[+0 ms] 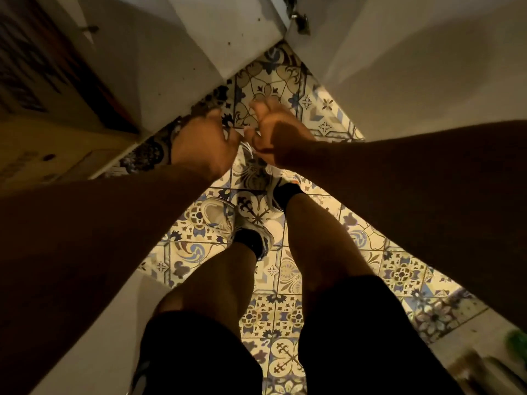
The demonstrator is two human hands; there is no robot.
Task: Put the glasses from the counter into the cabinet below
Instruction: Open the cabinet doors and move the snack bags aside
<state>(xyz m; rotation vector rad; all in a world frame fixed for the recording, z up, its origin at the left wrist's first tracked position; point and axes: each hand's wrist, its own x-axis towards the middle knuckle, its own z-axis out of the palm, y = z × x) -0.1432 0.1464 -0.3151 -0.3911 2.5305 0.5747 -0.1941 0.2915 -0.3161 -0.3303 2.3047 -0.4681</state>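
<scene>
Head cam points straight down at a patterned tile floor [288, 283]. Both arms are extended forward, hands close together over the floor between two white cabinet doors: left door [182, 61], right door [413, 69], hinge [301, 22] visible at the top edge. Left hand [204, 143] is curled, fingers partly hidden, so can't tell if it's holding anything. Right hand [278, 135] has fingers bent and loosely spread, nothing clearly clamped. There's a faint pale streak between the hands, too blurred to call. No glasses identifiable in view; the counter isn't clearly visible. Person's legs and white sneakers [228, 220] are below the hands. Cabinet interior edge [57, 81] at far left, contents blurred.
</scene>
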